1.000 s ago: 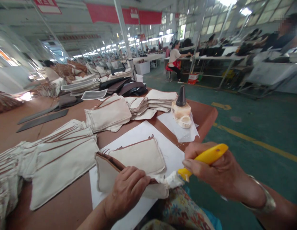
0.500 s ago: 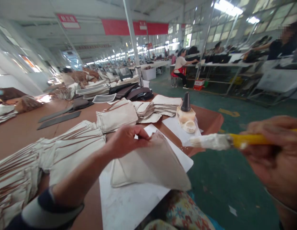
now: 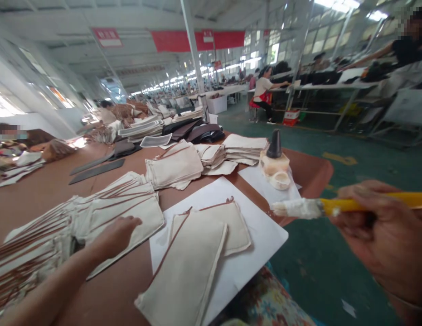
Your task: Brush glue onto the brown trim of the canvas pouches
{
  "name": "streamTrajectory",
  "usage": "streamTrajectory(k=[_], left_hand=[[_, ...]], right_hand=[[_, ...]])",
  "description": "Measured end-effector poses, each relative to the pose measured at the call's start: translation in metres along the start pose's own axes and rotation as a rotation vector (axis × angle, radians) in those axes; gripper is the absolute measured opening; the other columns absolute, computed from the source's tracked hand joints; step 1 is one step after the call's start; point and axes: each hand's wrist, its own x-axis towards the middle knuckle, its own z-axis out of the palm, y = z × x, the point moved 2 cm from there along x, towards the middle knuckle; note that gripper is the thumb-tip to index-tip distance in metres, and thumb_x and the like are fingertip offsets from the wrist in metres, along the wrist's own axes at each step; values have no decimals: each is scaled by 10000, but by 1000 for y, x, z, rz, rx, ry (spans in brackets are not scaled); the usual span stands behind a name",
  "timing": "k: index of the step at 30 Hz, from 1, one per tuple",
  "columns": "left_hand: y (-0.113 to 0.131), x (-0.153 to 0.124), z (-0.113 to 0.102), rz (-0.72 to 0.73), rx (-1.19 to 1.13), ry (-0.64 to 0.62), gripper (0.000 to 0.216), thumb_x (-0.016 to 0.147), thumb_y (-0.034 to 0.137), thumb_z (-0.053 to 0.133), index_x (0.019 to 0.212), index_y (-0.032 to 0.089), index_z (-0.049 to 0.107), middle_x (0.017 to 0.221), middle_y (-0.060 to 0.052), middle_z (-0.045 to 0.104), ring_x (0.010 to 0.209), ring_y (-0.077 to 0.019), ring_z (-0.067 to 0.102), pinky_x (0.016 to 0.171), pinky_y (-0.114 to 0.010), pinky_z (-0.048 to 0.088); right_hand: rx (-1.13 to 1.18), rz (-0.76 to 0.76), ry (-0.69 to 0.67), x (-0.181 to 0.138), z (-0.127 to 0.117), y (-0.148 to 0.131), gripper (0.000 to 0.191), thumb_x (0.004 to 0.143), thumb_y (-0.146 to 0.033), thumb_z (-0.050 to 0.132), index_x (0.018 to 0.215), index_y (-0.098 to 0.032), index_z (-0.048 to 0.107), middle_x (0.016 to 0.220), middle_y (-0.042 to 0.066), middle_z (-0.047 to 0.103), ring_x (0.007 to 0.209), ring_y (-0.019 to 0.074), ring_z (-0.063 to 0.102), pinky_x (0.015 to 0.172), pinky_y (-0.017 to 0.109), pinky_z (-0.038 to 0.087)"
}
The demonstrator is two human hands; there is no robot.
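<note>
My right hand (image 3: 384, 231) is closed around the yellow handle of a brush (image 3: 299, 208). White paste coats the brush's bristle end, which points left over the table edge. On the left, my left hand (image 3: 120, 233) lies on the top cream fabric pouch (image 3: 146, 217) of a fanned row, fingers reaching forward. Its fingertips are partly hidden. Two more cream pouches with brown-edged openings lie overlapped on a white sheet (image 3: 261, 235): the front pouch (image 3: 183, 267) covers part of the back pouch (image 3: 236, 226).
Behind the sheet stand stacks of cream pieces (image 3: 244, 145) and a glue container (image 3: 277, 165) with a black cone on top. Dark strips (image 3: 97, 171) lie on the brown tabletop (image 3: 118, 294). A seated person (image 3: 263, 93) works at another table across the green floor.
My left hand has let go of the pouch over the sheet and moved left onto the fanned row. That pouch now lies down across another. The brush stays in my right hand.
</note>
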Motion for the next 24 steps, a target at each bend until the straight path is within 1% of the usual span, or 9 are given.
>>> streamTrajectory(k=[1, 3, 4, 7, 10, 13, 17, 20, 24], left_hand=[[4, 8, 14, -16, 7, 35, 394, 773, 365, 577, 1071, 148, 714, 1174, -164, 712, 1147, -336, 624, 1011, -426, 462], [24, 31, 47, -3, -46, 13, 342, 869, 377, 488, 1064, 196, 702, 1102, -107, 736, 1044, -255, 665, 932, -338, 489], [35, 44, 65, -27, -63, 8, 304, 877, 389, 498, 995, 206, 710, 1027, -98, 748, 986, -246, 679, 898, -325, 492], [61, 76, 109, -161, -113, 59, 291, 881, 399, 525, 860, 165, 696, 925, -158, 731, 909, -294, 689, 835, -378, 488], [68, 90, 131, -240, -218, 109, 245, 821, 385, 620, 765, 152, 673, 872, -153, 712, 864, -303, 680, 772, -366, 476], [70, 86, 133, -240, -384, 123, 219, 798, 357, 637, 711, 156, 651, 717, -63, 669, 716, -226, 648, 657, -285, 449], [89, 58, 118, -163, -553, 184, 242, 806, 401, 629, 807, 161, 658, 724, 2, 632, 662, -149, 570, 587, -220, 394], [113, 31, 111, -68, -745, 184, 283, 753, 436, 704, 774, 158, 654, 687, 23, 584, 635, -120, 498, 572, -202, 360], [138, 2, 109, -5, -982, 100, 264, 708, 381, 772, 800, 143, 703, 707, 10, 600, 662, -116, 484, 601, -200, 367]], right_hand=[[30, 82, 26, -3, 12, 11, 244, 805, -250, 792, 682, -185, 592, 559, -8, 414, 435, 88, 381, 361, 203, 247], [73, 216, 54, -8, 34, 35, 258, 723, -282, 852, 686, -169, 623, 561, -9, 447, 442, 78, 397, 367, 170, 263], [80, 254, 41, -10, 44, 48, 276, 703, -298, 865, 689, -164, 625, 558, -13, 453, 439, 71, 392, 367, 155, 262], [87, 338, -31, -14, 64, 81, 367, 722, -346, 863, 651, -153, 559, 517, -32, 416, 420, 53, 341, 361, 129, 229], [59, 396, -104, -16, 73, 100, 425, 754, -400, 852, 643, -152, 525, 500, -38, 400, 410, 46, 309, 355, 123, 206], [50, 414, -130, -15, 78, 109, 418, 757, -415, 855, 673, -152, 542, 510, -40, 412, 410, 46, 309, 355, 123, 193], [21, 373, -161, -11, 84, 112, 380, 815, -432, 817, 738, -155, 568, 519, -38, 429, 433, 64, 344, 377, 137, 230], [-54, 280, -243, -8, 91, 104, 324, 891, -404, 745, 762, -161, 574, 532, -34, 451, 458, 78, 375, 404, 154, 265], [-211, 139, -367, -7, 104, 82, 282, 912, -360, 672, 730, -159, 595, 505, -34, 462, 455, 85, 406, 416, 171, 284]])
